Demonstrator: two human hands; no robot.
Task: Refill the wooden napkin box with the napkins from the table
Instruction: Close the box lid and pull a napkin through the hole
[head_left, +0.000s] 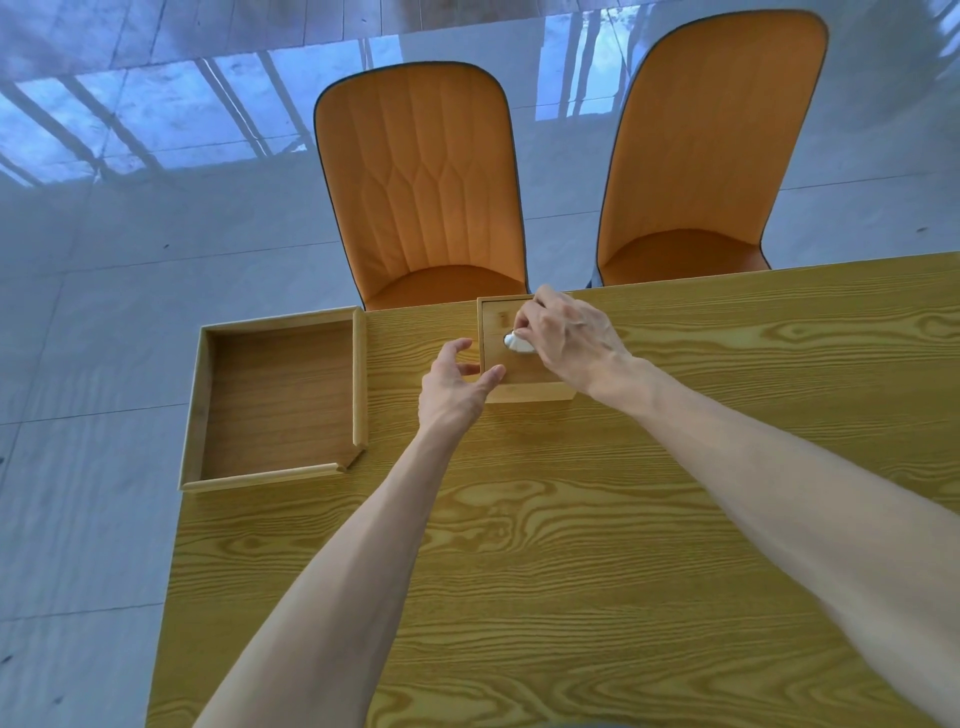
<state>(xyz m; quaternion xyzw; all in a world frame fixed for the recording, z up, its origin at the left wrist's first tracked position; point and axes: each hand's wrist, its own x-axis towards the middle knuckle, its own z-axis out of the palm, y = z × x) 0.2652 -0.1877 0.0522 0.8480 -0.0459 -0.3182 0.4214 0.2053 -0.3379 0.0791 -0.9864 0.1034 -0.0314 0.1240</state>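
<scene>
Far left: wooden tray (280, 400) seen empty, overhanging table (571, 545) edge; could be knocked off if bumped.

Centre: left hand (457, 387) spread wide, thumb and fingertips laid vs near-left corner of wooden napkin box (501, 358); nothing gripped. Box sits at far table edge; shove could tip it off.

Right: right hand (569, 343) pinched on napkin (516, 343) tuft at lid slot. Hard tug, prob. tissue torn or lid lifted. No loose napkins seen on table.
</scene>
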